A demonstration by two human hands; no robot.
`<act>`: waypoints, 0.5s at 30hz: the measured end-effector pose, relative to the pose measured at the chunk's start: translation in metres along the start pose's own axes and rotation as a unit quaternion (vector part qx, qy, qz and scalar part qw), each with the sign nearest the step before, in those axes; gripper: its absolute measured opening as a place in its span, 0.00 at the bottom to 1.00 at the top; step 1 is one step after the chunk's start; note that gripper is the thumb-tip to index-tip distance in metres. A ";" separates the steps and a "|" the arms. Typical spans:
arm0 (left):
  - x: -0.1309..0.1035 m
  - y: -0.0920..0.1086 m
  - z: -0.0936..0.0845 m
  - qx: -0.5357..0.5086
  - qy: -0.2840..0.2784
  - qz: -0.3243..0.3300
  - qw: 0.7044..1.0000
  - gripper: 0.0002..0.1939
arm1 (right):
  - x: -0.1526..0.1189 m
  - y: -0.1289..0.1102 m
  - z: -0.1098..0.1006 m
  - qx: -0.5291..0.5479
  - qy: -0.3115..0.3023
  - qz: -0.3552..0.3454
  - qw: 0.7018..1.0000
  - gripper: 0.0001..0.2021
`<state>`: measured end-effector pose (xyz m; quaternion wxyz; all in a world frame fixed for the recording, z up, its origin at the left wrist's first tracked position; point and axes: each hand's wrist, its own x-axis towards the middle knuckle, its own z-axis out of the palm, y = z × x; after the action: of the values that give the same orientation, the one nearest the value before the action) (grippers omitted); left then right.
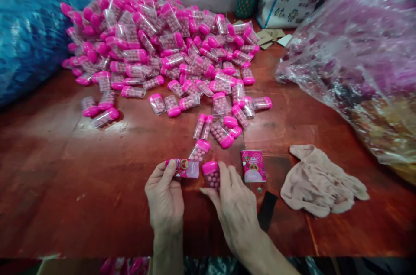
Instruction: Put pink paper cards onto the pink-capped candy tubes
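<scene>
My left hand (166,195) pinches a pink and purple printed label (188,169) between thumb and fingers. My right hand (235,203) is closed around a small clear container (212,175) with a bright pink cap, filled with pinkish candy balls. Its fingers lie along the container's right side and the thumb reaches beneath it. The label and the container are close together but apart. Just beyond them leans another pink-capped container (199,150). Right of my right hand lies a small stack of the same printed labels (253,166).
A large heap of pink-capped containers (156,45) covers the back of the red-brown table (81,188). A beige cloth (320,182) and a black strip (267,210) lie at right. Plastic bags, one blue (29,28) and one clear (364,58), flank the heap.
</scene>
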<state>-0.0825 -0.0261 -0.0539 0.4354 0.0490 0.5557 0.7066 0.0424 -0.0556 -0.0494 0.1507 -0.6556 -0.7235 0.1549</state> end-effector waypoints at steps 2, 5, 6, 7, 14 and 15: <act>0.000 0.000 0.000 0.002 0.000 0.002 1.000 0.06 | 0.000 -0.001 0.000 0.027 -0.019 0.000 0.999 0.17; 0.000 -0.001 0.000 0.003 -0.003 0.001 1.000 0.06 | 0.003 0.004 -0.007 0.187 -0.050 0.042 0.980 0.11; 0.000 -0.001 0.000 0.002 -0.005 -0.001 1.000 0.06 | 0.004 0.007 -0.010 0.244 -0.058 0.060 0.966 0.10; 0.000 -0.001 0.001 0.002 -0.006 -0.001 1.000 0.06 | 0.004 0.009 -0.014 0.293 -0.065 0.075 0.951 0.10; -0.003 -0.004 0.002 0.023 -0.022 -0.023 0.999 0.07 | 0.009 0.005 -0.026 0.483 -0.175 0.091 0.853 0.09; -0.004 -0.004 0.002 0.026 -0.025 -0.027 0.999 0.07 | 0.010 0.004 -0.027 0.495 -0.184 0.091 0.844 0.09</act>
<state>-0.0766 -0.0270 -0.0549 0.4666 0.0626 0.5638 0.6786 0.0568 -0.0449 -0.0268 0.3043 -0.5162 -0.5025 0.6232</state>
